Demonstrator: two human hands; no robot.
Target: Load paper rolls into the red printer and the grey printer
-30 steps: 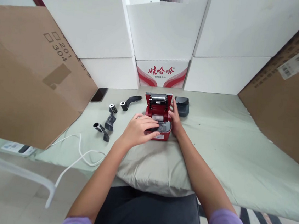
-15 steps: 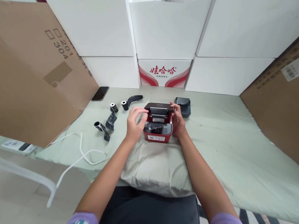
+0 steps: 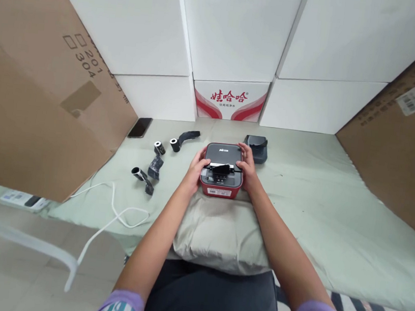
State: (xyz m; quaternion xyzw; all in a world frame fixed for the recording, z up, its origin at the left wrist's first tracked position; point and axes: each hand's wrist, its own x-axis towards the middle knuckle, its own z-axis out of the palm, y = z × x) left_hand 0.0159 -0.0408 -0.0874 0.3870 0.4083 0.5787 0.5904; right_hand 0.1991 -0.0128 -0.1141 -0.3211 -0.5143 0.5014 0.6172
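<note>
A red and black label printer point(image 3: 224, 153) stands on the cloth-covered table in front of me, its lid down. From the slot at the lid's front edge sticks a short black strip point(image 3: 221, 169). My left hand point(image 3: 195, 170) grips the printer's left side, thumb on the lid's front corner. On the opposite side my right hand point(image 3: 247, 168) holds it the same way, thumb on the lid and fingers along the edge. The roll inside the printer is hidden under the lid. Just behind my right hand lies a dark grey case-like object point(image 3: 257, 150).
Left of the printer lie small black rolls point(image 3: 160, 148) with loose black strips point(image 3: 155, 167). A phone point(image 3: 140, 127) lies farther back. A white cable point(image 3: 113, 200) loops near the front edge. White boxes point(image 3: 237, 42) and cardboard sheets point(image 3: 32, 92) wall the table; a person's head shows behind.
The printer's lid has gone from raised to down, covering the roll. My left hand has moved from beside the open lid onto the printer's side; my right thumb now rests on the lid.
</note>
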